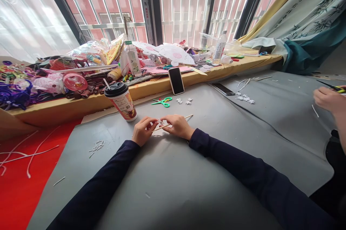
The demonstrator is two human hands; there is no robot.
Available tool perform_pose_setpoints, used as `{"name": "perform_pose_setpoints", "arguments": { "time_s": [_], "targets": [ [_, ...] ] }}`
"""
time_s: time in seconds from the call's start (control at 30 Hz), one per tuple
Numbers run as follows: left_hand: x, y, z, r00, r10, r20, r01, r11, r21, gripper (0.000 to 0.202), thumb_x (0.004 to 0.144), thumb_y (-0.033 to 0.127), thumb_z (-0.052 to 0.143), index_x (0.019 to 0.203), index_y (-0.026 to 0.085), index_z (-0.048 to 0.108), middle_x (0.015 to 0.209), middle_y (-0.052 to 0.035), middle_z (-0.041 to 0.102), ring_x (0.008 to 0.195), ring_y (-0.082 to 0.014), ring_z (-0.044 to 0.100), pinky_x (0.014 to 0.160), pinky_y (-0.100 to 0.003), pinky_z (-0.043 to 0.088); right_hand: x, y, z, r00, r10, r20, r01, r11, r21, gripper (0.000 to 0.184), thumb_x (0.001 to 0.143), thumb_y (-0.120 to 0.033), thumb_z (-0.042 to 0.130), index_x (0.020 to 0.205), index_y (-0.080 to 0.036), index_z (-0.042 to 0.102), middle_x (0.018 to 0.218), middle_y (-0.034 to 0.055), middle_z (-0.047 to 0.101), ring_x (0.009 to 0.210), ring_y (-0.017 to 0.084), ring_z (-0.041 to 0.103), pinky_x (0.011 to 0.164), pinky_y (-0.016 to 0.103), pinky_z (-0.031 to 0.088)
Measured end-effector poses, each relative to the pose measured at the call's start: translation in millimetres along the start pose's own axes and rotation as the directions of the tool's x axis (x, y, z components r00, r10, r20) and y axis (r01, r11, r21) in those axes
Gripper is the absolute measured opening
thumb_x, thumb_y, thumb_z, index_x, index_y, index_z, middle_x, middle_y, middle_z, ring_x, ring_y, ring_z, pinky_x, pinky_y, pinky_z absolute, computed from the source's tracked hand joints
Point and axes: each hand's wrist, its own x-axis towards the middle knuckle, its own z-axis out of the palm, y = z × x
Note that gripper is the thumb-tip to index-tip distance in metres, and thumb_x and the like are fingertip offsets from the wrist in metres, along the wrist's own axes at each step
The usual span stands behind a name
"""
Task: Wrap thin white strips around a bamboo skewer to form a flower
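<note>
My left hand (143, 130) and my right hand (178, 126) meet above the grey table covering (167, 172). Both sets of fingertips pinch a small white fuzzy piece (160, 122), partly hidden by the fingers. A thin wooden stick (188, 116) runs under my right hand's fingers, which also hold it; its tip points toward my left hand. Just beyond my hands lie two small white fuzzy flower-like shapes (179, 101) and a pair of green-handled scissors (165, 101). Short cut white pieces (97, 146) are heaped to the left.
A lidded paper cup (123, 104) stands close to my left hand. A phone (176, 81) leans on the cluttered ledge (151, 85); another phone (223, 89) lies flat. At right, a co-worker's hand (328, 98) holds scissors. White strands (34, 154) rest on red cloth.
</note>
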Motion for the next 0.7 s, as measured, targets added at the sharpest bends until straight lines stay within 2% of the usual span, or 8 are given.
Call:
{"name": "perform_pose_setpoints", "arguments": {
  "time_s": [0.2, 0.53, 0.7],
  "targets": [
    [-1.6, -3.2, 1.9, 1.000, -0.013, 0.010, 0.014, 0.999, -0.047, 0.027, 0.079, 0.026, 0.054, 0.105, 0.022, 0.059, 0.088, -0.0024, 0.058, 0.053, -0.0042, 0.047, 0.056, -0.019, 0.044, 0.3, 0.4, 1.2, 1.000, 0.002, -0.026, -0.002, 1.000, -0.009, 0.027, 0.080, -0.039, 0.049, 0.097, -0.020, 0.059, 0.086, 0.0015, 0.065, 0.068, 0.011, 0.055, 0.064, 0.024, 0.033],
    [-1.1, -4.8, 3.3, 0.998, 0.005, 0.063, -0.001, 0.997, -0.074, 0.032, 0.081, 0.022, 0.049, 0.112, 0.022, 0.056, 0.093, -0.0044, 0.059, 0.061, -0.0062, 0.049, 0.057, -0.019, 0.044, 0.5, 1.1, 1.0, 1.000, -0.001, -0.030, 0.001, 1.000, -0.024, 0.031, 0.081, -0.043, 0.049, 0.096, -0.019, 0.060, 0.080, 0.0020, 0.065, 0.066, 0.011, 0.055, 0.065, 0.023, 0.033],
    [-0.6, -5.5, 4.8, 0.999, 0.029, 0.039, -0.026, 0.997, -0.075, 0.028, 0.081, 0.021, 0.050, 0.106, 0.022, 0.060, 0.090, -0.0039, 0.061, 0.067, -0.0082, 0.052, 0.059, -0.020, 0.045, 0.8, 1.4, 0.6, 1.000, -0.001, -0.028, 0.000, 0.999, -0.032, 0.033, 0.082, -0.046, 0.046, 0.095, -0.019, 0.060, 0.079, 0.0020, 0.065, 0.065, 0.011, 0.055, 0.064, 0.023, 0.032]
  ]
}}
